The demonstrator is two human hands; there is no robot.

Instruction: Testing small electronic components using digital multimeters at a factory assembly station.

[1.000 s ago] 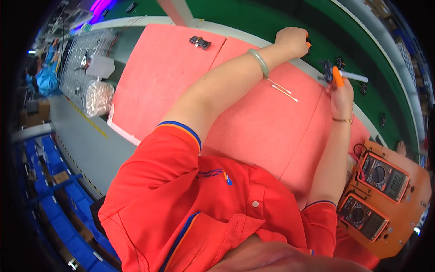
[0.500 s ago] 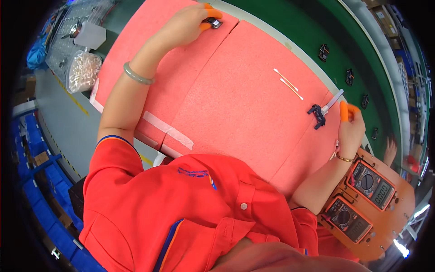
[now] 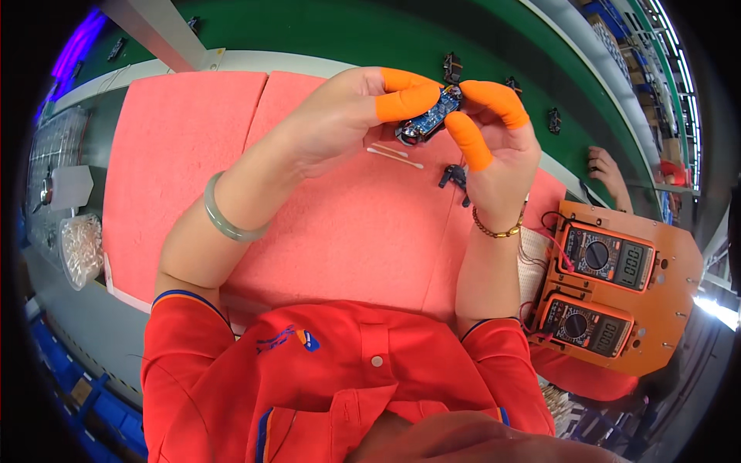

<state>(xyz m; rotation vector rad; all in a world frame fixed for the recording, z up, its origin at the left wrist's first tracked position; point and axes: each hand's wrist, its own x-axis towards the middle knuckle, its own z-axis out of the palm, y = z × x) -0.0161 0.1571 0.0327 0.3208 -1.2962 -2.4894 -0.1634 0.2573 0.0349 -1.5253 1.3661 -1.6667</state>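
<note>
Between both hands, above the far part of the pink foam mat [image 3: 340, 239], is a small electronic module with a blue circuit board [image 3: 431, 119]. My left hand [image 3: 351, 116] pinches its left side between thumb and finger. My right hand [image 3: 500, 143] is closed on its right end, thumb and forefinger gripping it. Orange finger cots cover the gripping fingertips of both hands. Beneath them, two cotton swabs [image 3: 397, 157] lie on the mat. A black plastic part [image 3: 455, 179] rests beside my right wrist, partly hidden by that hand.
A green conveyor belt [image 3: 340, 35] runs beyond the mat, carrying several black modules [image 3: 555, 120]. Another person's hand [image 3: 607, 174] is by the belt at right. Two orange multimeters [image 3: 598, 255] sit on an orange board. At left stands a tub of cotton swabs [image 3: 81, 251].
My left hand has brought the module from the far left to the middle, and my right hand has come over and gripped it too. The head view has turned.
</note>
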